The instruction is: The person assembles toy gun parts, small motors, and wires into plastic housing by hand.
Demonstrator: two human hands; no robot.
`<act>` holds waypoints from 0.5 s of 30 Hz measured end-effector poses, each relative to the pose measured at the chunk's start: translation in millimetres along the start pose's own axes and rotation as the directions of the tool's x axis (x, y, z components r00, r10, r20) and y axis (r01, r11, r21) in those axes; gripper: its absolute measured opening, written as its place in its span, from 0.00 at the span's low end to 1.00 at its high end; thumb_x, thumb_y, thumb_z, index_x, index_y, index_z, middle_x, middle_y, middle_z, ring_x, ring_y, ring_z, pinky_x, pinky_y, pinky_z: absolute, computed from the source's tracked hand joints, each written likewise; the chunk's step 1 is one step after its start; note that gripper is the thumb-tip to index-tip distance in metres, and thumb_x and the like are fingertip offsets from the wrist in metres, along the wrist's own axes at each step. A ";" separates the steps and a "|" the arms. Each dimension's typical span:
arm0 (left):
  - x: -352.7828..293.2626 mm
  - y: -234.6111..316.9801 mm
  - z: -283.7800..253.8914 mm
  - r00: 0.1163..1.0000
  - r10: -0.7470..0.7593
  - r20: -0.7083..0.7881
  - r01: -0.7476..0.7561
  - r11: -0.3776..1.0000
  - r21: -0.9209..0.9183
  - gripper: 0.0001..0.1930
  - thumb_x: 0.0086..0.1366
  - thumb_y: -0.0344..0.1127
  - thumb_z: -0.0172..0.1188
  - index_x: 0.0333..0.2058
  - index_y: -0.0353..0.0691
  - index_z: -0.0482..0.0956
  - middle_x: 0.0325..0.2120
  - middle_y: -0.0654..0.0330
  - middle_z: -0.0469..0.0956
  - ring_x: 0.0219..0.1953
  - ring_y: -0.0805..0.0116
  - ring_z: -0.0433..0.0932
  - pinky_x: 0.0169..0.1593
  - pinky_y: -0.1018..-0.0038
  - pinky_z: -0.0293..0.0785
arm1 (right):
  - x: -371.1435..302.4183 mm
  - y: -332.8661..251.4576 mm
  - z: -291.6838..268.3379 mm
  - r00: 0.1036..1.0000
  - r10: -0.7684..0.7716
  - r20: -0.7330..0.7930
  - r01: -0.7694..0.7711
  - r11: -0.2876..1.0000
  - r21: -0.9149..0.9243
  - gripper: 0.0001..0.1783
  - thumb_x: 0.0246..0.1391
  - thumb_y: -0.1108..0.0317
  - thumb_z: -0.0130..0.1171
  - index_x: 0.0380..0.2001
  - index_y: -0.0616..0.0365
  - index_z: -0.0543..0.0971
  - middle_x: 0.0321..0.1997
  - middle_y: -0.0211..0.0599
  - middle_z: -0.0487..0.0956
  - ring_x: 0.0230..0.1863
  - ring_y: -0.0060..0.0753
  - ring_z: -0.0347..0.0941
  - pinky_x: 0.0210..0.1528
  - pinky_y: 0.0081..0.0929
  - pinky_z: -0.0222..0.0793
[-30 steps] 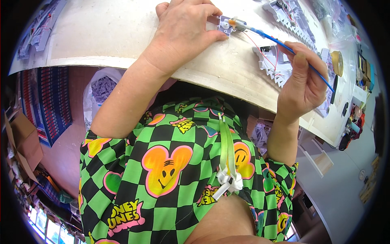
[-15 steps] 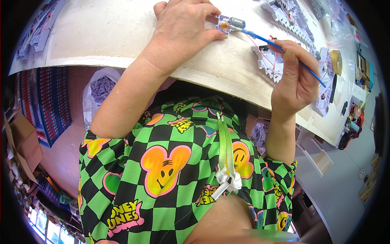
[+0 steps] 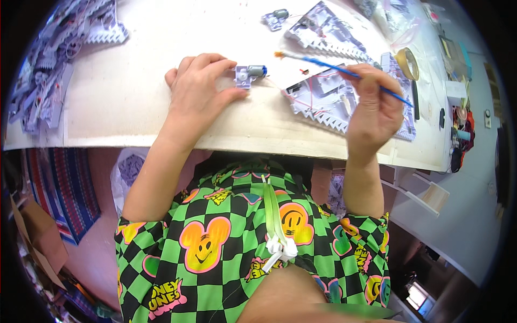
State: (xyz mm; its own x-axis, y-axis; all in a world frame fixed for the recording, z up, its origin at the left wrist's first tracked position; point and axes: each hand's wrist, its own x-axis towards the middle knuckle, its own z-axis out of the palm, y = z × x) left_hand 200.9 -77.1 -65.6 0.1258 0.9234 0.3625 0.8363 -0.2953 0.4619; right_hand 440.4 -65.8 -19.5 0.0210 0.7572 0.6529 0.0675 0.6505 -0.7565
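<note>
My left hand rests on the table with thumb and index finger pinching a small grey plastic gearbox. A silver motor with a blue end is fixed to its upper right side, and thin wires trail right from it. In my right hand is a slim blue paintbrush, gripped between thumb and fingers. Its orange-stained bristles point left, above the table and apart from the gearbox. Just left of that hand lies a grey, saw-edged plastic housing with red wires.
Another saw-edged housing and a second motor gearbox lie farther back. At the left is a heap of grey plastic parts. A roll of tape stands at the right near plastic bags. The table's front edge runs before me.
The brush tip has come away from the gearbox and now hangs apart from it. The view has shifted, showing more of the table and the parts at the left. Both hands keep their grip.
</note>
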 end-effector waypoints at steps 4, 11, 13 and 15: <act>15.4 5.2 -10.1 0.999 0.025 -0.038 -0.024 0.999 0.021 0.25 0.48 0.48 0.70 0.45 0.46 0.80 0.42 0.64 0.78 0.48 0.64 0.71 0.49 0.64 0.55 | 38.3 -10.3 -49.3 0.986 0.005 -0.165 0.013 0.995 0.104 0.09 0.64 0.73 0.47 0.40 0.70 0.72 0.40 0.50 0.78 0.41 0.37 0.78 0.48 0.32 0.77; 98.5 11.5 -5.1 0.993 0.117 -0.002 -0.117 0.991 0.072 0.24 0.53 0.47 0.67 0.47 0.45 0.78 0.43 0.60 0.78 0.49 0.62 0.71 0.49 0.62 0.56 | 81.4 25.8 -50.6 1.000 -0.006 -0.027 0.009 0.994 0.113 0.11 0.64 0.72 0.48 0.42 0.70 0.73 0.41 0.53 0.79 0.44 0.41 0.79 0.53 0.34 0.75; 120.6 15.5 22.6 0.995 0.051 0.087 -0.065 0.984 0.168 0.27 0.52 0.52 0.67 0.47 0.44 0.78 0.45 0.57 0.77 0.51 0.59 0.69 0.51 0.61 0.56 | 89.0 30.0 -46.0 0.999 0.006 0.033 -0.007 0.999 0.033 0.11 0.64 0.71 0.49 0.42 0.70 0.74 0.42 0.52 0.79 0.45 0.41 0.79 0.53 0.34 0.74; 132.8 23.4 40.1 0.996 0.018 0.086 -0.033 0.983 0.181 0.26 0.53 0.51 0.67 0.48 0.44 0.77 0.45 0.59 0.76 0.52 0.59 0.68 0.54 0.61 0.55 | 92.8 39.4 -40.2 0.998 0.029 0.060 -0.031 0.999 0.028 0.11 0.64 0.71 0.49 0.42 0.69 0.74 0.43 0.49 0.79 0.45 0.40 0.79 0.54 0.32 0.74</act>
State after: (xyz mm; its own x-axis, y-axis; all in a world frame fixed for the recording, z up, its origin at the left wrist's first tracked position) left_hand 258.5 48.5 -39.2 0.1861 0.9355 0.3002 0.9143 -0.2768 0.2956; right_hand 485.1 27.7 12.7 -0.0370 0.7782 0.6269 0.0389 0.6280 -0.7773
